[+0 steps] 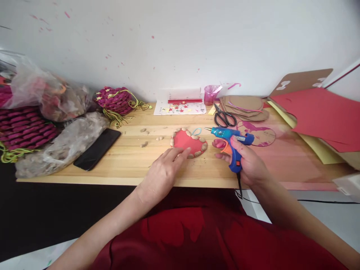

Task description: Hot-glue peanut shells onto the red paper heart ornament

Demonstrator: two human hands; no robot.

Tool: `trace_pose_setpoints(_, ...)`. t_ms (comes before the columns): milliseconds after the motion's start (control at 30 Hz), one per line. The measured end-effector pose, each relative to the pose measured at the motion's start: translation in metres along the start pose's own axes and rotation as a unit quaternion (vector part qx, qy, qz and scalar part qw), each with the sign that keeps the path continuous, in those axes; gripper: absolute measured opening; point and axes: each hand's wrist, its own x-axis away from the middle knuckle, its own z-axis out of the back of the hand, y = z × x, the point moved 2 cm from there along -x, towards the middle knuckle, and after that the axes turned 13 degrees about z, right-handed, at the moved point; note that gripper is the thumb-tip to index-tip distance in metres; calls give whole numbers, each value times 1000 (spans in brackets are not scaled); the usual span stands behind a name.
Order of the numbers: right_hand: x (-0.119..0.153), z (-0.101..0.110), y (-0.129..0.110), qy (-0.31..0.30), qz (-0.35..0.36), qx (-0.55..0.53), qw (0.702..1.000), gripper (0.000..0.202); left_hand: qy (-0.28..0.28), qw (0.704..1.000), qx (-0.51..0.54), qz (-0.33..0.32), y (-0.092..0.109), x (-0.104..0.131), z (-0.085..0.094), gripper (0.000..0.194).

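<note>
The fingers of the left hand [163, 169] are bent and lie over the near edge of the red heart [183, 140]; I cannot tell whether they pinch anything there or only rest on it. Those of the right hand [251, 162] are wrapped around the handle of the blue glue gun [225, 132], near its orange trigger [226, 147], with the metal nozzle [207, 128] pointing left, above the worktop just beyond the heart's right side.

The heart lies flat on the worktop [135, 162], with peanuts along its rim and a light-blue loop [197, 131] at its top. It looks light and fairly stiff, probably card; the shells are likely brittle and could come loose under a squeeze, so its plain red middle or outer edge seems the safer hold. The gun looks light, too, its handle easy to grip, but its nozzle may be hot and its cord [239, 183] could drag.

Farther out, loose peanuts [144, 144] lie to the left, black scissors [225, 118] behind the gun and a dark phone [98, 149] well apart at left.
</note>
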Motion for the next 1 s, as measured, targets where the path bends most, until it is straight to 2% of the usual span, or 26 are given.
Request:
trace_pose_setpoints(133, -5, -3, 3, -20, -15, -13, 1000, 35, 50, 997, 46, 44, -18, 10, 2, 46)
trace_pose_setpoints(233, -5, -7, 4, -37, -22, -15, 999, 37, 57, 994, 64, 64, -23, 17, 1, 40)
trace_pose_setpoints(400, 3, -12, -1, -50, -60, 9, 997, 37, 44, 991, 92, 88, -24, 23, -1, 47)
trace_pose_setpoints(533, 9, -13, -3, -51, -82, 9, 995, 37, 53, 986, 88, 130, -31, 22, 1, 44)
trace_pose_setpoints(667, 4, -12, -5, -41, -45, 25, 998, 40, 66, 981, 86, 160, -41, 22, 1, 38)
trace_pose_setpoints(767, -2, -12, -5, -25, -20, 40, 999, 40, 56, 978, 100, 175, -42, 22, -2, 38)
trace_pose_setpoints(900, -4, -16, -2, -55, -37, 56, 996, 34, 25, 972, 104, 208, -34, 17, -5, 43)
trace_pose_setpoints(1000, -1, -15, 0, -48, -41, 56, 996, 30, 11, 969, 105, 223, -31, 12, -6, 46)
